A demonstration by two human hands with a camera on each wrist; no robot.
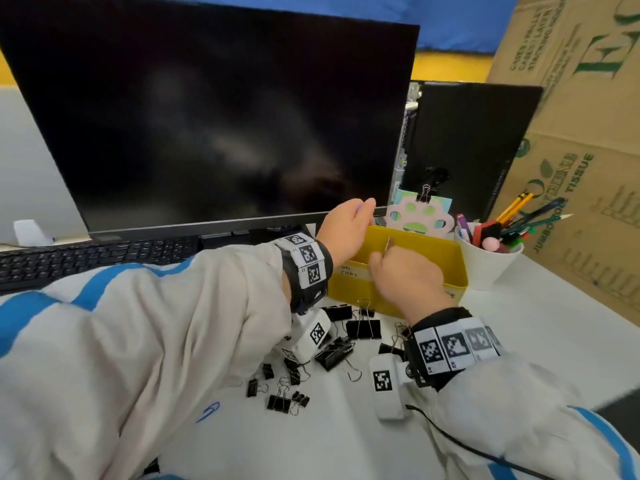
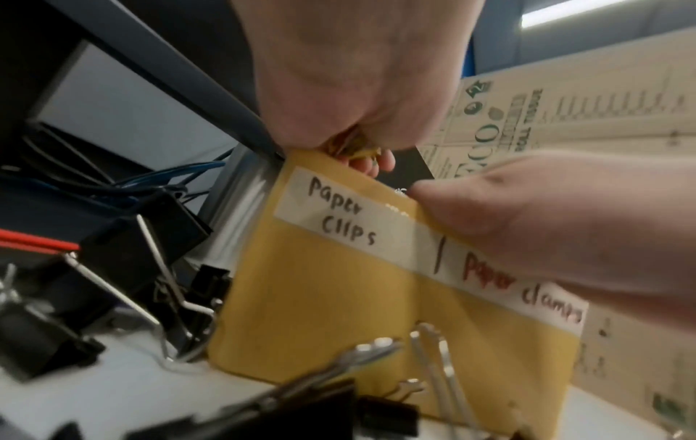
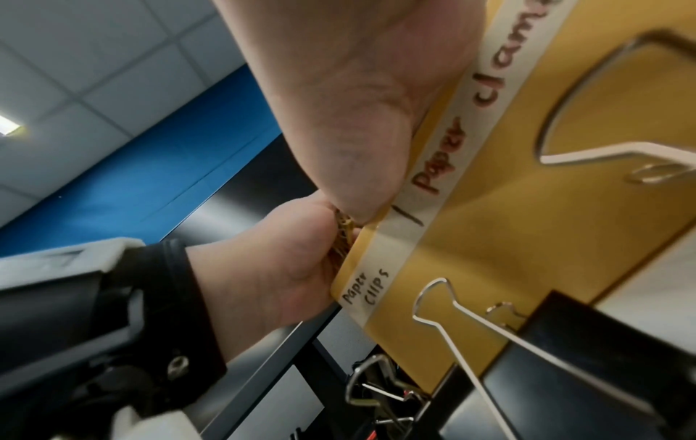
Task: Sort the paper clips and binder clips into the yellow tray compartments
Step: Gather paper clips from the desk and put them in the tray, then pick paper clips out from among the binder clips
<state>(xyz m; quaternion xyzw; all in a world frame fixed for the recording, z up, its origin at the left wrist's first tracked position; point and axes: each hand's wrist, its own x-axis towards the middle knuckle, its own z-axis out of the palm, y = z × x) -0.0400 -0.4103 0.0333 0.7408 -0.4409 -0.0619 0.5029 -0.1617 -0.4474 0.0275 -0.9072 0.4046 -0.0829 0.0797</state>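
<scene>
Both hands over two-compartment yellow plastic tray (image 1: pixel 429 247): left hand (image 1: pixel 346 226) cupping gold paper clips (image 2: pixel 348 146), count unclear; right hand (image 1: pixel 407 277) pinching one, seemingly; roughly ten black metal binder clips (image 1: pixel 363 328) loose.

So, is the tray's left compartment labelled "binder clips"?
No, in the left wrist view the label on the yellow tray reads "paper clips" on that side.

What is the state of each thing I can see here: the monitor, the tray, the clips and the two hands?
monitor: screen dark.
yellow tray: upright on the desk, labelled "paper clips" and "paper clamps".
binder clips: loose on the desk before the tray, not yet sorted.
blue paper clip: lying alone on the desk.
left hand: over the tray's left end, holding gold-coloured clips.
right hand: over the tray, pinching a small item.
pen cup: upright, full.
</scene>
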